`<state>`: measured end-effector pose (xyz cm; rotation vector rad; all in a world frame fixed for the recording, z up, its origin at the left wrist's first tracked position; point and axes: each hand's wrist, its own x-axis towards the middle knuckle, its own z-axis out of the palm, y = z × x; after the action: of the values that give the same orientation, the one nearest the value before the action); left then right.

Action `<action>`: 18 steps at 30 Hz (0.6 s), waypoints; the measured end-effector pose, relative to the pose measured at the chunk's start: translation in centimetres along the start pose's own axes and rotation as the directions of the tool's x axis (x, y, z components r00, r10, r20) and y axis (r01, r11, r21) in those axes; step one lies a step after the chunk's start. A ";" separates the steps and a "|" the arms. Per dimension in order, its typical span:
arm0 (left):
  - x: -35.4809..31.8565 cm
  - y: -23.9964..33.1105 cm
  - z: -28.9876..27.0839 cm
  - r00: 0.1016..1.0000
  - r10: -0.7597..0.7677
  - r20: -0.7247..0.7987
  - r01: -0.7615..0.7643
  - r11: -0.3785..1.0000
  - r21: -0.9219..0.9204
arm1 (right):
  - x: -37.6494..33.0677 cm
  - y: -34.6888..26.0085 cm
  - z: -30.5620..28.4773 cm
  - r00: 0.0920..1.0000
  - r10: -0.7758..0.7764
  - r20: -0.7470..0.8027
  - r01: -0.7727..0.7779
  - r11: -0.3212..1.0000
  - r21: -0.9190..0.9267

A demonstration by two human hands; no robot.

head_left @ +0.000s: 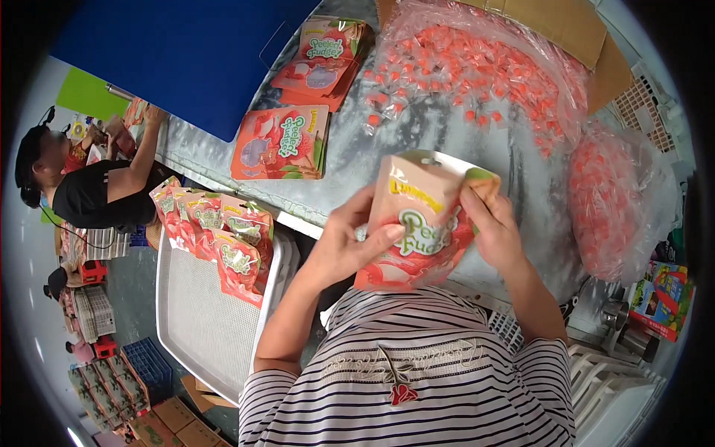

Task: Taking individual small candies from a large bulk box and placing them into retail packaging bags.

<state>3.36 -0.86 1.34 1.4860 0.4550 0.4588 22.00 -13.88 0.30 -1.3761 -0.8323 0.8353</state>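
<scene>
Both my hands hold a red and pink stand-up candy pouch in front of my chest, over the near edge of the metal table. My left hand is wrapped round its left side, thumb across the front. At the upper right corner, my right hand pinches the pouch's edge with the thumb in front. The top of the pouch looks spread apart; its inside is hidden from this view. Beyond it lie flat stacked pouches and, farther back, another flat pouch stack.
Wrapped red candies spill from a plastic-lined carton at the back. A bulging candy bag sits at right. Filled pouches stand in a white tray at left. A blue panel overhangs far left; a co-worker works beyond.
</scene>
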 end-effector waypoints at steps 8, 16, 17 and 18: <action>1.0 -3.2 1.0 0.961 -0.271 -0.058 0.261 0.955 -0.145 | 2.3 4.5 0.1 0.967 0.252 0.034 -0.245 0.887 0.392; 1.9 -3.3 -0.7 0.967 -0.239 -0.084 0.219 0.956 -0.194 | 2.2 3.4 1.4 0.990 0.120 0.080 -0.120 0.993 0.000; 1.4 -3.1 -0.8 0.966 -0.240 -0.091 0.219 0.956 -0.195 | 1.9 2.9 1.3 0.989 0.120 0.087 -0.121 0.993 0.001; 0.7 -2.5 -0.6 0.980 -0.163 -0.119 0.151 0.983 -0.101 | 1.4 2.4 0.9 0.996 0.029 0.088 -0.013 0.986 -0.169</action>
<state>3.68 -0.07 -1.20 1.3260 0.6386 0.4441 21.82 -12.12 -2.02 -1.5061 -0.9779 0.8640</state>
